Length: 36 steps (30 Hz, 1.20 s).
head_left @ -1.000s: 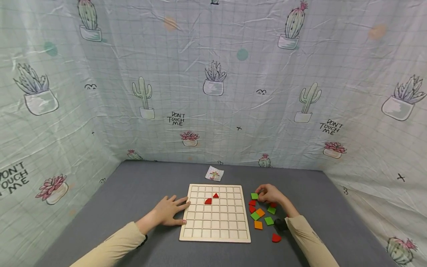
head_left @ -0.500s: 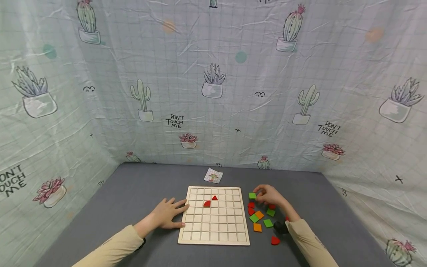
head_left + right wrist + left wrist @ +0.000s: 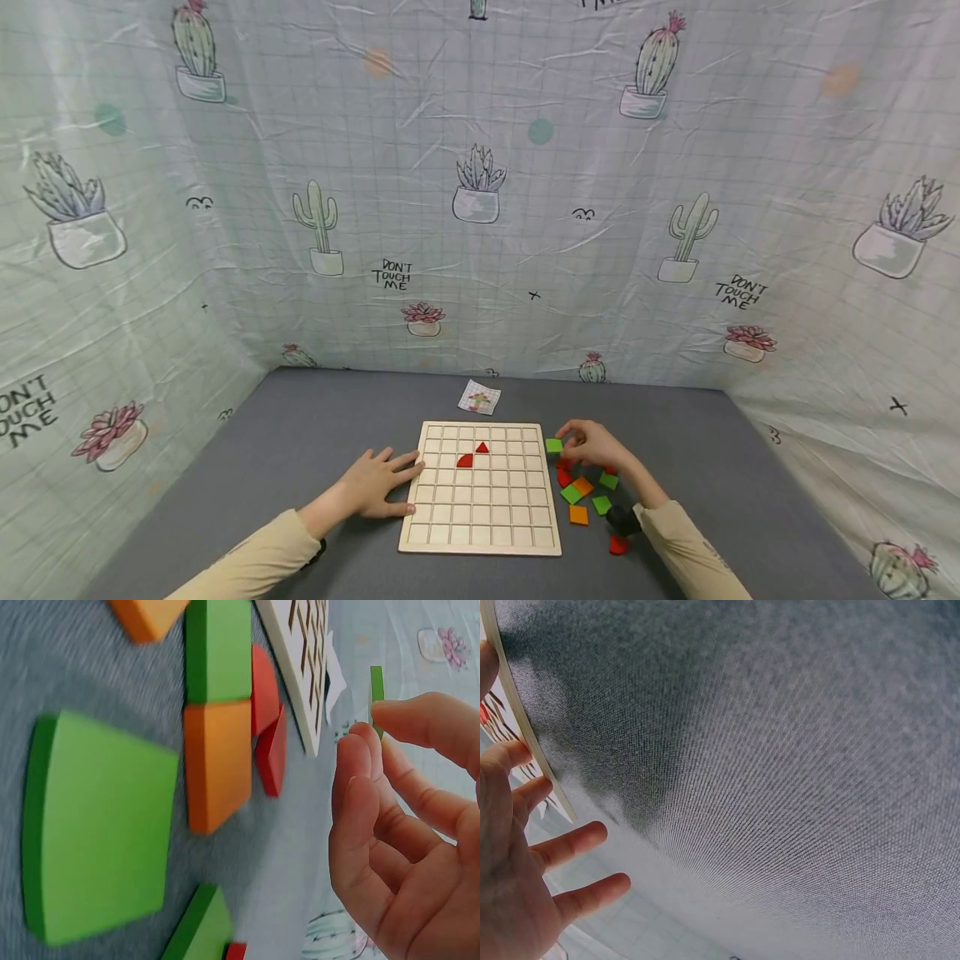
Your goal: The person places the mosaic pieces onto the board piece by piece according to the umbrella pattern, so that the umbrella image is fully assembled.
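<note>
My right hand pinches a thin green square tile between thumb and fingers, just off the right edge of the pale wooden grid board. In the right wrist view that tile is held edge-on, up off the table. My left hand has its fingers spread, with the thumb and some fingertips touching the board's left edge; two other fingers extend past it in the left wrist view. Among the board's cells lie a red triangle and, diagonally below it, a red quarter-circle piece.
Right of the board are scattered loose green, orange and red pieces, including an orange tile, a green tile and a red piece. A small printed picture card lies behind the board. A patterned curtain borders the grey table.
The right hand has shifted left with the green tile, bringing it nearer the board. The left hand stays at the board's edge. The head view has tilted slightly.
</note>
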Available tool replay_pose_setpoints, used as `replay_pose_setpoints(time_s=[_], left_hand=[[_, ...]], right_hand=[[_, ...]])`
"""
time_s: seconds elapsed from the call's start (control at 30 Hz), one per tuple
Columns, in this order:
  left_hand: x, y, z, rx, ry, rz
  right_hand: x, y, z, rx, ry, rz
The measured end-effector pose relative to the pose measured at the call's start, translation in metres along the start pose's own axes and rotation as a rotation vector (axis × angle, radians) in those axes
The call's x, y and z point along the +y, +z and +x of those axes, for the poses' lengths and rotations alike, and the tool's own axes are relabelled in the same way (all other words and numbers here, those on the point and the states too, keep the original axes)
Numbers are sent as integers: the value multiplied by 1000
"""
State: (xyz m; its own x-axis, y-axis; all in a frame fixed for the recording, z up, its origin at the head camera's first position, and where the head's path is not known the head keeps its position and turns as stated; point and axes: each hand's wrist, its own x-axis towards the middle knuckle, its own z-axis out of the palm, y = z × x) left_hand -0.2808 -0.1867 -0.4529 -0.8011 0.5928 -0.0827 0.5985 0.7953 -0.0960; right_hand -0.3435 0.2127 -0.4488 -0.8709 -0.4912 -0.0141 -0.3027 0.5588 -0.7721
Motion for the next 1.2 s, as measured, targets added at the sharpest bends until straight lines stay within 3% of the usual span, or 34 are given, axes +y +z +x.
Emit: replay_pose_setpoints(time_s=[0.3, 0.83, 1.07, 1.17, 1.2], left_hand=[[0, -3, -1, -12, -5, -13], [4, -8, -3, 3, -3, 5], [-3, 6, -2, 52, 28, -6], [-2, 5, -2, 50, 22, -3], [2, -2, -3, 23, 4, -9]], right_hand=[[-21, 13, 2, 3, -52, 22], [-39, 41, 10, 28, -16, 63], [-45, 52, 17, 9, -1, 80], [-47, 57, 21, 11, -10, 86], [-48, 58, 22, 9, -9, 95]])
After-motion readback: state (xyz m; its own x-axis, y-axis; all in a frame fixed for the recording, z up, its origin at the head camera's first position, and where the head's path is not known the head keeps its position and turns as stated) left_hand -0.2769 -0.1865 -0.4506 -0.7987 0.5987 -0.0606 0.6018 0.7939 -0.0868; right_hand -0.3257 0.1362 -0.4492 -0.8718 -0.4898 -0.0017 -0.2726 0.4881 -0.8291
